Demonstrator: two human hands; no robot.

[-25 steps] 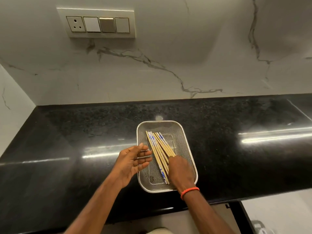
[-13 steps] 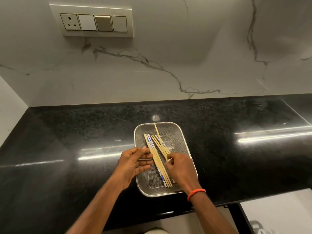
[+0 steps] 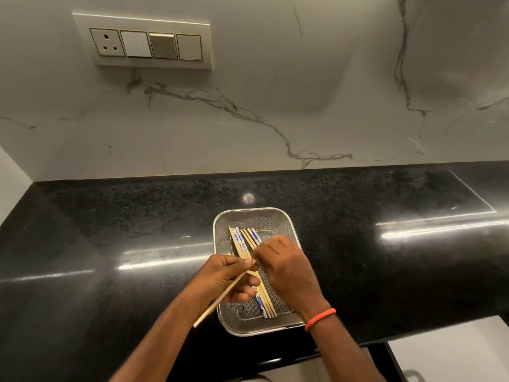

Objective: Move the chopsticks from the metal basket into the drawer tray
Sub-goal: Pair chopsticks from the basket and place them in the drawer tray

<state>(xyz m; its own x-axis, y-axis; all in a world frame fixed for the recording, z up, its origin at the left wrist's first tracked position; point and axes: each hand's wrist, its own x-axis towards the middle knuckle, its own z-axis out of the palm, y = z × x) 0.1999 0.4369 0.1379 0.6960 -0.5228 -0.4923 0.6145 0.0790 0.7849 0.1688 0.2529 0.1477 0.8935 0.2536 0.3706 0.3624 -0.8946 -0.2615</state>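
Observation:
A rectangular metal mesh basket (image 3: 252, 213) sits on the black counter near its front edge. Several wooden chopsticks (image 3: 242, 242) with blue-and-white patterned ends lie lengthwise in it. My left hand (image 3: 223, 279) is over the basket's left rim, pinching one chopstick (image 3: 217, 299) that slants down to the left over my wrist. My right hand (image 3: 286, 268), with an orange band at the wrist, hovers over the basket with fingertips at the bundle, touching the left hand's thumb. Whether it grips a stick is hidden. No drawer tray is in view.
The glossy black stone counter (image 3: 110, 244) runs left to right against a marble wall. A switch and socket panel (image 3: 148, 45) is on the wall above. A pale surface (image 3: 454, 351) shows below the counter edge at lower right.
My right hand lifted one chopstick out of the bundle and passed it across; my left hand closed on it. Both hands have come together over the basket's left side.

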